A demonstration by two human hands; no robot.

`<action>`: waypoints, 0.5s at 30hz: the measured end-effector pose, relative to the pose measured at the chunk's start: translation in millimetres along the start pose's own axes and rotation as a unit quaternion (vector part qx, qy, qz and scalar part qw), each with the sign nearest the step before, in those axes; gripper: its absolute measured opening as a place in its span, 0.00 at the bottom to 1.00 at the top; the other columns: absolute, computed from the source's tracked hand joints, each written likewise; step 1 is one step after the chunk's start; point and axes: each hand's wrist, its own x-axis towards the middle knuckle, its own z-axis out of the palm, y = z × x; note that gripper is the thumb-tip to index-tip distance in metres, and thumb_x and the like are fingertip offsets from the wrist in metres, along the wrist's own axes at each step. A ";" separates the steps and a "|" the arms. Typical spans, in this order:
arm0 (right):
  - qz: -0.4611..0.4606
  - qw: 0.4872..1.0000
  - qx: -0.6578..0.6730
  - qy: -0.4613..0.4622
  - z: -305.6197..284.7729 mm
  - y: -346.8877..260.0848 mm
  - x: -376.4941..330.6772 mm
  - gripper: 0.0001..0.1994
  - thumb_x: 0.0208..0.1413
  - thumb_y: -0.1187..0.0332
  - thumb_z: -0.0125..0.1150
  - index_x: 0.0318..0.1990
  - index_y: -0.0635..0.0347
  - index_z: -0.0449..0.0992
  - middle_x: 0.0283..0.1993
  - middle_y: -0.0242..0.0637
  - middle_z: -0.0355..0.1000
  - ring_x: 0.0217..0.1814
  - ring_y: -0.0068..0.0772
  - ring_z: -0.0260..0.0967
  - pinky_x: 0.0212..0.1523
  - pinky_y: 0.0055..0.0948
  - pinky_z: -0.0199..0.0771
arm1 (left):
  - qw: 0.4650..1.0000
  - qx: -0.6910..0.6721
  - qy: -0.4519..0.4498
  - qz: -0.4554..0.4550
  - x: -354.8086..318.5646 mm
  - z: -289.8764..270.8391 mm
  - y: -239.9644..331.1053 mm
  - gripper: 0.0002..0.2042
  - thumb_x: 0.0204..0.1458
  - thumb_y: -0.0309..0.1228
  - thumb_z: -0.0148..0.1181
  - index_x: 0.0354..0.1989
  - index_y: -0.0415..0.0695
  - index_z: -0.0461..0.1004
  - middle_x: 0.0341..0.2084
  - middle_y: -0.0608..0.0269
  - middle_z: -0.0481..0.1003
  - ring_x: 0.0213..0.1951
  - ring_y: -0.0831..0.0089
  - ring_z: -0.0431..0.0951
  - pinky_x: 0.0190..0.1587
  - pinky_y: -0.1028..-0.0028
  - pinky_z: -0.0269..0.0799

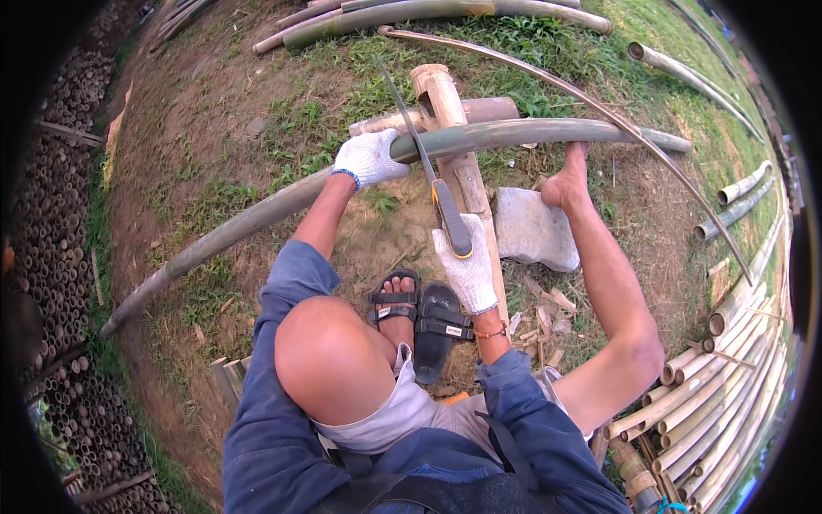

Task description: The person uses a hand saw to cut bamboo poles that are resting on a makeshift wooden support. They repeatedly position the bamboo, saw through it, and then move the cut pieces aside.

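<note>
bamboo pole (pixel 514 134), long, grey-green, curves across mid-frame under the left hand (pixel 368 158) clenched around it, while the right hand (pixel 467 265) grips the saw (pixel 428 167) cutting it.

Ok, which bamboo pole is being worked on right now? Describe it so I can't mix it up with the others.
Start at the short wooden post standing in the grass. The long greenish bamboo pole lies across it, gripped by the gloved left hand and pinned by a bare foot. Unlike the stacked poles, it has the saw blade on it.

Head camera looks steeply down — close over the hands.
</note>
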 end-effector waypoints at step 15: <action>0.011 1.000 -0.001 -0.005 -39.5 -34.8 -44.5 0.19 0.64 0.71 0.79 0.58 0.63 0.77 0.52 0.43 0.74 0.55 0.41 0.78 0.59 0.39 0.79 | 0.999 -0.007 0.047 0.012 -7.4 18.6 1.5 0.35 0.48 0.57 0.74 0.66 0.57 0.82 0.51 0.47 0.88 0.54 0.46 0.89 0.60 0.50 0.83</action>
